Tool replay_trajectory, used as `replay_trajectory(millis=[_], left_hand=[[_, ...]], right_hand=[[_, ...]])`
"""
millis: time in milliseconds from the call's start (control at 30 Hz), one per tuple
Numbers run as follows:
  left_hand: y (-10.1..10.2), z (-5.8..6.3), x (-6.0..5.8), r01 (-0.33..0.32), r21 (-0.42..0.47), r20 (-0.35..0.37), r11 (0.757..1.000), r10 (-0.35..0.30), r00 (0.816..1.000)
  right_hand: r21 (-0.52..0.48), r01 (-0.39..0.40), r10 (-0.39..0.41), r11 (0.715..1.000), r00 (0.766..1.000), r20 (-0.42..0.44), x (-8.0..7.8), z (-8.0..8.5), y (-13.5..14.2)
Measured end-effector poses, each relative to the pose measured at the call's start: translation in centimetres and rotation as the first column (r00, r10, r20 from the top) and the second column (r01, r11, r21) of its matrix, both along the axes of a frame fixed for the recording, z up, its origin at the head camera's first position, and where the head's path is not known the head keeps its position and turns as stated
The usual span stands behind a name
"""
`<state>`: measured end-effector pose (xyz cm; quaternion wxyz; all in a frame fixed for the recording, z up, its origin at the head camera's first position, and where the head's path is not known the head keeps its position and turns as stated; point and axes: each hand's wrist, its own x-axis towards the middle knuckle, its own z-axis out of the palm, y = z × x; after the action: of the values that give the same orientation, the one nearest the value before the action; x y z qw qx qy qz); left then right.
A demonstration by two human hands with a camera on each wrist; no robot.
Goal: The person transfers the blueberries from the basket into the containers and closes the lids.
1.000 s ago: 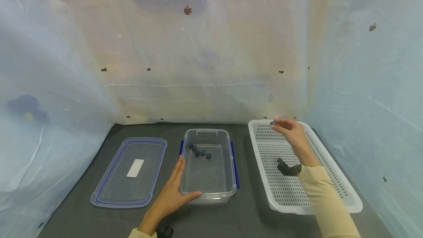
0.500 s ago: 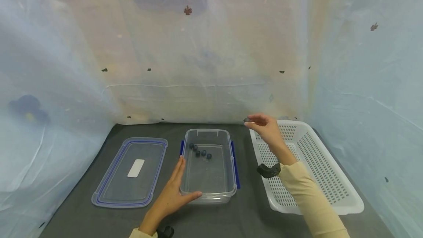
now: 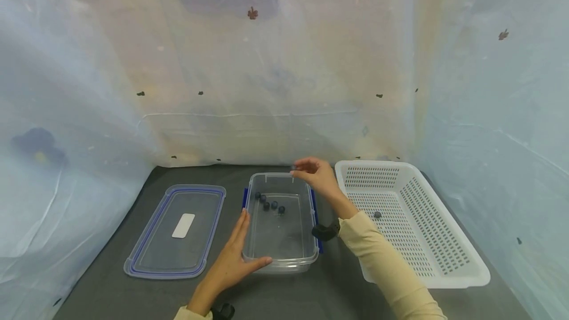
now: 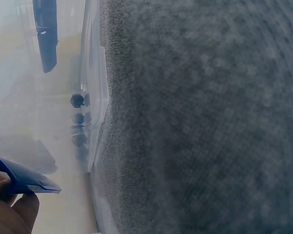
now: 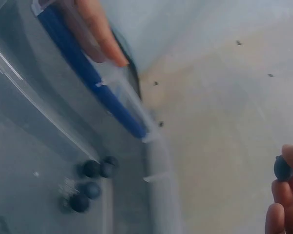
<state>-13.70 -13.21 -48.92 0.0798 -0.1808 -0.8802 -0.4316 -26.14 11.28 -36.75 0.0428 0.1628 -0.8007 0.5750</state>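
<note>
My right hand (image 3: 319, 176) pinches a blueberry (image 5: 282, 168) between thumb and fingertips, over the far right corner of a clear plastic container (image 3: 284, 246). My left hand (image 3: 230, 263) rests at the container's left side, fingers stretched along the rim and thumb at the near edge. In the left wrist view, fingertips (image 4: 27, 207) show right at a blue latch (image 4: 19, 178). Several blueberries (image 3: 274, 205) lie on the container's floor toward the back left.
Right of the container stands a white perforated basket (image 3: 471, 275), with one blueberry (image 3: 377, 215) in it. A clear lid with a blue seal (image 3: 202, 241) and a white label (image 3: 183, 225) lies to the left on the dark cloth. Patterned sheeting (image 3: 284, 88) hangs behind.
My right hand has carried the pinched blueberry leftward, from above the basket to the container's far right corner. The left hand stays in place.
</note>
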Motion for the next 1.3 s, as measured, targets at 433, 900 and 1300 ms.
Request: replay_trajectory(millis=[433, 900, 1300], left_hand=[[-0.1, -0.1, -0.1, 0.006, 0.007, 0.014, 1.0, -0.006, 1.0], [-0.1, -0.2, 0.0, 0.015, 0.012, -0.001, 1.0, -0.015, 1.0], [-0.1, 0.1, 0.1, 0.023, 0.032, 0.018, 0.999, -0.024, 1.0]], right_hand=[[0.03, 0.067, -0.07, 0.997, 0.992, 0.107, -1.4, -3.2, -4.9], [0.144, 0.125, -0.148, 0.982, 0.976, 0.159, -3.5, -7.2, -7.4], [0.243, 0.123, -0.167, 0.962, 0.972, 0.167, -3.6, -9.5, -7.9]])
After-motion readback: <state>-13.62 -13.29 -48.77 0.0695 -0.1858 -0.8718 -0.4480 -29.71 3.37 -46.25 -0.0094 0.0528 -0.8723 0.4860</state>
